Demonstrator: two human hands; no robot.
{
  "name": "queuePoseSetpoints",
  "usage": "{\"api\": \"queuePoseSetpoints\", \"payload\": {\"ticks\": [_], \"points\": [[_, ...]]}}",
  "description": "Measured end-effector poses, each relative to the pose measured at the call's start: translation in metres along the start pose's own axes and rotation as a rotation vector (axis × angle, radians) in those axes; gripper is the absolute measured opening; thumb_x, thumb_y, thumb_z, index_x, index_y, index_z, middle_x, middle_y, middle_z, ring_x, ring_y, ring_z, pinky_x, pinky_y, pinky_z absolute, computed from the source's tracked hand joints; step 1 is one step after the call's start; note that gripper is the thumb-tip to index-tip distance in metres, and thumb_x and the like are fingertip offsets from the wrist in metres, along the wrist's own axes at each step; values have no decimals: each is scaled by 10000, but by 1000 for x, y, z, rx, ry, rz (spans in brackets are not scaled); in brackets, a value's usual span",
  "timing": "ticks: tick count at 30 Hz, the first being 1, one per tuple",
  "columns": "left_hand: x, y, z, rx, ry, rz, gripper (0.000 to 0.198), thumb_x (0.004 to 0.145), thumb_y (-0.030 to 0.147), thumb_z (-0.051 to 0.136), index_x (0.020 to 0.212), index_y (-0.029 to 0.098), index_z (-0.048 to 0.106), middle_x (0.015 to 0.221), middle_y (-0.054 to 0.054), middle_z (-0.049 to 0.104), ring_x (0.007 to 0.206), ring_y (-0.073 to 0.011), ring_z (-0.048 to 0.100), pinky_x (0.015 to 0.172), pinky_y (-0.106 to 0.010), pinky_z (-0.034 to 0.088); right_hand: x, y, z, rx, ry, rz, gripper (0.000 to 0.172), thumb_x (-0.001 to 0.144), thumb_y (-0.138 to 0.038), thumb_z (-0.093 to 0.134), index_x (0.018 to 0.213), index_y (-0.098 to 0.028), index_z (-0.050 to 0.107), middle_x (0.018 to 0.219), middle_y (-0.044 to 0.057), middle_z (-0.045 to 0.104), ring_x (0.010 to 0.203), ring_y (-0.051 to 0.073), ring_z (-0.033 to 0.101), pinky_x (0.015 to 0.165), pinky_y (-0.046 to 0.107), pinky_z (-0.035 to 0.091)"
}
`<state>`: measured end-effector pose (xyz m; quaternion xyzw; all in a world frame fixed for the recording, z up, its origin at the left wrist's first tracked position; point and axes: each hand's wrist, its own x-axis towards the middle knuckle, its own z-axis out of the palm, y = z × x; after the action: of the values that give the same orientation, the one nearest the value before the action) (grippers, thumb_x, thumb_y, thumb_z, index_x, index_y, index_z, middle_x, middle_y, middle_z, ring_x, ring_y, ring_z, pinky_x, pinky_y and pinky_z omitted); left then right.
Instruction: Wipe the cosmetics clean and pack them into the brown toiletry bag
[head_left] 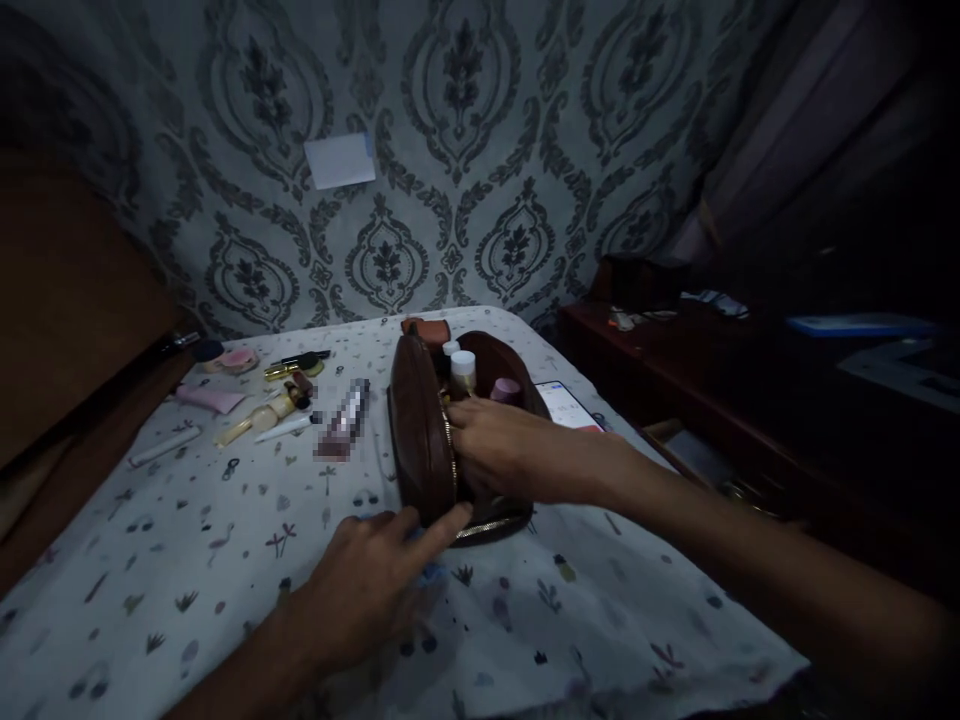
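Note:
A brown zip pouch (424,430) stands on the patterned white cloth with its gold-toothed zip undone. My right hand (495,450) reaches down into it; most of its fingers are hidden inside. Near those fingers, a white-capped bottle (463,370) and a pink-capped container (505,390) stick up from the pouch. My left hand (375,570) is at the pouch's near side, one finger stretched out to the zip edge. Its other fingers are curled around something soft and blue (433,573), which is mostly covered and looks like cloth.
Left of the pouch lie a blurred-out tube (345,420), a pink tube (210,398), a white pen-like stick (166,445) and several cosmetics. A lit phone (568,405) lies right of the pouch, an orange-brown item (427,332) behind it. A dark red wooden surface (645,350) stands at right.

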<state>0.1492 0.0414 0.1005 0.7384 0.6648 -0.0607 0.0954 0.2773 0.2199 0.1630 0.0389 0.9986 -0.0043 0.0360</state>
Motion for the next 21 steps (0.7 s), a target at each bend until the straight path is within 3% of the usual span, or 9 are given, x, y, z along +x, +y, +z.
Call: {"api": "queuePoseSetpoints", "payload": {"ticks": [3, 6, 10, 13, 15, 18, 21], "points": [[-3, -20, 19, -45, 183, 100, 700, 855, 162, 481, 1528, 303, 348, 1115, -84, 688, 967, -235, 691, 774, -364, 581, -19, -14, 10, 180, 44, 97, 169, 928, -120, 558, 897, -205, 701, 973, 53, 721, 858, 182, 696, 759, 281, 524], [-6, -48, 32, -115, 401, 18, 544, 860, 175, 448, 1400, 193, 512, 1116, -111, 704, 997, -217, 683, 808, -331, 577, -35, -24, 26, 349, 211, 122, 199, 952, -146, 529, 916, -260, 689, 852, 9, 729, 716, 144, 696, 657, 235, 512], [-8, -105, 29, -171, 495, -358, 361, 896, 216, 421, 1206, 199, 605, 1185, -81, 706, 1029, -214, 675, 897, -339, 533, -45, -42, 47, 342, 546, 166, 204, 970, -192, 498, 1007, -281, 678, 879, 41, 755, 696, 172, 719, 620, 269, 543], [-10, -157, 19, -145, 497, -726, 380, 928, 273, 396, 1252, 180, 571, 1138, -112, 710, 1041, -261, 664, 896, -357, 498, -47, -61, 56, 231, 860, 140, 223, 947, -145, 536, 1092, -281, 639, 916, 44, 760, 785, 187, 735, 716, 307, 578], [-13, -190, 13, -96, 441, -890, 414, 955, 309, 363, 1288, 148, 550, 1152, -159, 692, 1053, -296, 650, 854, -368, 486, -45, -74, 59, 207, 977, 93, 275, 918, -85, 563, 1121, -262, 620, 925, 45, 758, 839, 182, 729, 780, 309, 578], [-18, -226, 11, -36, 366, -982, 487, 966, 305, 340, 1395, 121, 479, 1258, -218, 619, 1079, -324, 637, 827, -380, 474, -36, -92, 66, 278, 956, -27, 253, 909, -61, 546, 1105, -205, 619, 963, 68, 752, 901, 173, 706, 835, 295, 565], [-18, -246, 11, -10, 293, -983, 537, 980, 291, 288, 1476, 141, 427, 1349, -267, 536, 1097, -372, 639, 811, -420, 476, -13, -105, 80, 366, 780, -108, 177, 923, -75, 509, 959, -183, 643, 926, 70, 742, 870, 166, 679, 841, 291, 546]]}}
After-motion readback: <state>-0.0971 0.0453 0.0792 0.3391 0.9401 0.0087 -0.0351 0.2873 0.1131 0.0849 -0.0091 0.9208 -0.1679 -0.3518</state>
